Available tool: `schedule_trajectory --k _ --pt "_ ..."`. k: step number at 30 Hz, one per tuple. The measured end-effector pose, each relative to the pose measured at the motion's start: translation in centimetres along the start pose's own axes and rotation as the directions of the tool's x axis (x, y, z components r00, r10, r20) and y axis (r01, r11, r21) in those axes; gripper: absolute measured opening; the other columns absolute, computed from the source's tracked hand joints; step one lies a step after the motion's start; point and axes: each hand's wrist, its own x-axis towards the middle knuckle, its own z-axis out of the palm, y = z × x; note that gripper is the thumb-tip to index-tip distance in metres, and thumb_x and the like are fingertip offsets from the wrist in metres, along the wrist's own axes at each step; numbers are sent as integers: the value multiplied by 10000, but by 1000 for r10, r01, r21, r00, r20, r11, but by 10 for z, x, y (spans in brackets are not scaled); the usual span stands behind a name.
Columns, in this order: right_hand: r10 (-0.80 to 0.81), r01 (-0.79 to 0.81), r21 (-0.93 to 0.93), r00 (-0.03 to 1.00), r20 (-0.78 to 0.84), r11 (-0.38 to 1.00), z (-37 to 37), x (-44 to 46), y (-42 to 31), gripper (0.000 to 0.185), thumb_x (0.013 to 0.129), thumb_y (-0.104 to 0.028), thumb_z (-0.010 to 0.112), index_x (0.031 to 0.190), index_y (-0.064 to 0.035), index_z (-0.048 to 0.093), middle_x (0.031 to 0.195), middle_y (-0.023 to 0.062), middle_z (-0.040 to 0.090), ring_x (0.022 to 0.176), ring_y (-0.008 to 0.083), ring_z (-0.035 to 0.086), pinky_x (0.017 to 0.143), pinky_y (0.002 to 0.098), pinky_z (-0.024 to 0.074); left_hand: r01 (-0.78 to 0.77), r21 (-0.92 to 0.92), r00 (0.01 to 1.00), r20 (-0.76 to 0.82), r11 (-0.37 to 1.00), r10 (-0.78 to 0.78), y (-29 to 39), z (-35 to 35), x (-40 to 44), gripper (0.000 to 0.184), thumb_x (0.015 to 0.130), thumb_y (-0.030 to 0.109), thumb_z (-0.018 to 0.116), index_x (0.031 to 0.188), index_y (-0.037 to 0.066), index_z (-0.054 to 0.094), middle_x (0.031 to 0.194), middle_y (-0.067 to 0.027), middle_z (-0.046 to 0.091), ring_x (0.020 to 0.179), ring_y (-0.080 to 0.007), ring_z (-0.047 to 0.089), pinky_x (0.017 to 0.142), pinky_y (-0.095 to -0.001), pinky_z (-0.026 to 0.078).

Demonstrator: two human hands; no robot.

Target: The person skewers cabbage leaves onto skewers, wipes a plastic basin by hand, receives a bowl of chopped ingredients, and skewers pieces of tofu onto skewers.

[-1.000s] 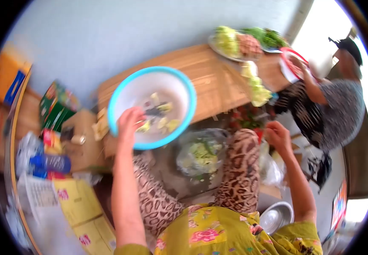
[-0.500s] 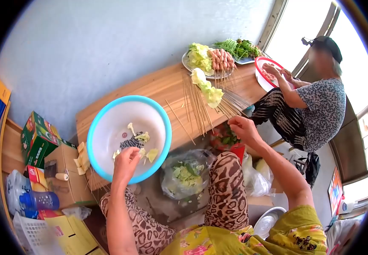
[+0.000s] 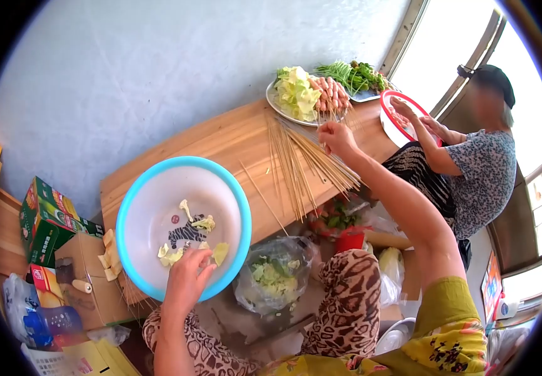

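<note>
My left hand (image 3: pixel 189 276) reaches over the near rim of a white basin (image 3: pixel 152 207) with a blue edge. Its thumb and fingers are apart and appear to hold nothing, just above pale vegetable pieces (image 3: pixel 203 222) in the basin. Across the wooden table, my right hand (image 3: pixel 338 139) is closed at the near edge of a plate (image 3: pixel 277 103), its fingers pinched around the stick end of a lettuce skewer. The lettuce (image 3: pixel 297 94) rests on this plate beside skewered sausages (image 3: pixel 330 94). Bare bamboo skewers (image 3: pixel 302 169) fan out on the table below my right forearm.
A co-worker (image 3: pixel 480 169) sits at the right, hands in a red-rimmed basin (image 3: pixel 385 113). Green vegetables (image 3: pixel 358 76) lie on a tray at the back. Below the table are a plastic bag (image 3: pixel 275 276) of chopped leaves and a red container (image 3: pixel 349 240). Boxes (image 3: pixel 48 222) stand at the left.
My right hand has moved up and away from me, bringing the lettuce skewer onto the plate. My left hand has shifted slightly, its thumb and fingers now farther apart over the basin.
</note>
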Motion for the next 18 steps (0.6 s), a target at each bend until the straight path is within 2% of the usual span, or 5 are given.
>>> schedule_trajectory --k 6,10,12,13,18 --pt "38 -91 -226 973 -229 970 15 93 37 86 734 -66 586 797 -32 635 646 69 616 422 136 548 407 274 445 24 59 999 35 998 -26 1 -8 -3 276 758 62 649 1020 4 584 874 -152 576 793 -311 589 686 -380 459" --pt "-212 -48 -692 935 -286 721 19 147 67 438 793 -210 522 1228 -198 563 1302 98 503 1349 275 253 1107 385 139 82 83 994 64 993 -87 0 -16 -2 288 757 70 648 1031 11 584 902 -155 581 810 -331 585 688 -383 457" --pt "-511 -69 -903 805 -302 425 26 155 75 190 799 -232 602 925 -129 700 1284 159 506 1314 283 323 1043 340 308 99 85 992 64 991 -105 0 -18 -2 290 757 70 649 1034 12 584 902 -155 582 809 -335 583 690 -382 458" --pt "-437 -109 -912 851 -292 396 28 165 78 287 836 -242 575 1103 -165 644 1492 119 192 1398 283 68 1107 325 175 106 91 992 55 990 -111 0 -19 -2 292 757 70 649 1037 14 585 902 -155 582 807 -338 581 692 -381 459" --pt "-504 155 -795 838 -209 587 30 126 64 806 641 20 613 1383 -155 353 1514 102 116 1400 242 82 1121 368 110 87 81 996 -19 993 -85 -9 -26 -6 283 768 82 644 1034 7 583 899 -156 584 802 -339 582 689 -374 460"
